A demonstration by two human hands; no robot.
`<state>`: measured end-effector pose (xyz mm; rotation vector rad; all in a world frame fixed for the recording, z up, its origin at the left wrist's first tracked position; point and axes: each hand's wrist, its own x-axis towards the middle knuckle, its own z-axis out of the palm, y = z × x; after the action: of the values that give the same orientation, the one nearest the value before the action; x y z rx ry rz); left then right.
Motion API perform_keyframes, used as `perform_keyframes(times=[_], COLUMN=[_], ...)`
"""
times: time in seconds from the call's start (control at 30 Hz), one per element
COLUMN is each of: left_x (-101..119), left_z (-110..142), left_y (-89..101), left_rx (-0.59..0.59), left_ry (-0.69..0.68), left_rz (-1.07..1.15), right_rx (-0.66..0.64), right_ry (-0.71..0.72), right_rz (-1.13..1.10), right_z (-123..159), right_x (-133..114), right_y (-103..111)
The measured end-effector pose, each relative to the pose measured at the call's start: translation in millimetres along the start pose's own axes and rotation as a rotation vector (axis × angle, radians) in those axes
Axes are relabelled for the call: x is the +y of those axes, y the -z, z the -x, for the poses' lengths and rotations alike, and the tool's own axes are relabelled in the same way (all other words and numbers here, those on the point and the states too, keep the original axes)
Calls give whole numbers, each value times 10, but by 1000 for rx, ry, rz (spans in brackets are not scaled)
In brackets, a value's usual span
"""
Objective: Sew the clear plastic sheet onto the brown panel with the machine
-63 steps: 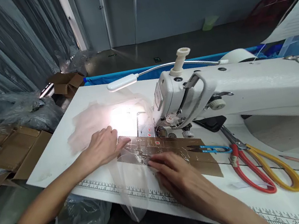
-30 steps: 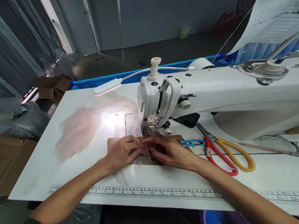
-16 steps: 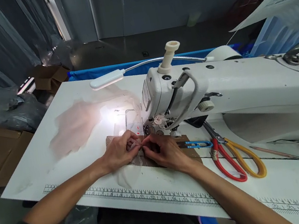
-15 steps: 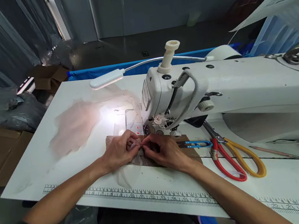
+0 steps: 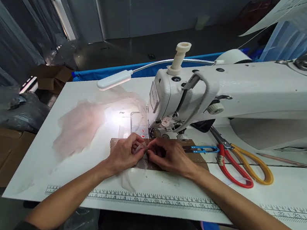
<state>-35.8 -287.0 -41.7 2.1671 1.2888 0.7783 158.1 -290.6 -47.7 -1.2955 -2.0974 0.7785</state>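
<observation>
My left hand [image 5: 126, 153] is closed in a pinch on a sheer, pale fabric [image 5: 131, 179] whose loose end hangs down onto the table. Close beside it, my right hand [image 5: 169, 155] pinches the same fabric near its edge, the fingertips of both hands almost meeting. Both hands are over a brown cardboard strip [image 5: 194, 155], just in front of the needle area of a white sewing machine [image 5: 188, 97]. Further left, a heap of sheer pink fabric [image 5: 80, 127] lies on the white table. The exact bit between my fingertips is too small to make out.
Blue thread snips [image 5: 204, 148] rest on the cardboard's right part. Scissors with red and yellow handles [image 5: 245, 164] lie right of my right hand. A lit lamp [image 5: 115, 80] hangs over the table, and a printed ruler [image 5: 156, 201] runs along the front edge. Cardboard boxes [image 5: 4, 155] stand left.
The view has shifted slightly, so the machine and table appear a little further right. My hands keep their pinch on the fabric with hardly any movement.
</observation>
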Motion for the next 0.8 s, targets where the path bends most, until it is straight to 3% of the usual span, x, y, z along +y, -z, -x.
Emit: perform_keyframes(times=[0.27, 0.47, 0.67, 0.8], left_x=[-28, -21, -6, 4], left_z=[8, 2, -41, -55], left_y=[-30, 19, 105, 136], left_rx=[-42, -113, -128, -153], left_ry=[-44, -52, -27, 52], left_rz=[115, 109, 181, 218], right_rx=[77, 174, -7, -154], right_ry=[-36, -167, -62, -50], right_rz=[97, 93, -264, -185], right_z=[-29, -71, -13, 36], right_x=[-35, 38, 56, -9], right_y=[-79, -50, 83, 174])
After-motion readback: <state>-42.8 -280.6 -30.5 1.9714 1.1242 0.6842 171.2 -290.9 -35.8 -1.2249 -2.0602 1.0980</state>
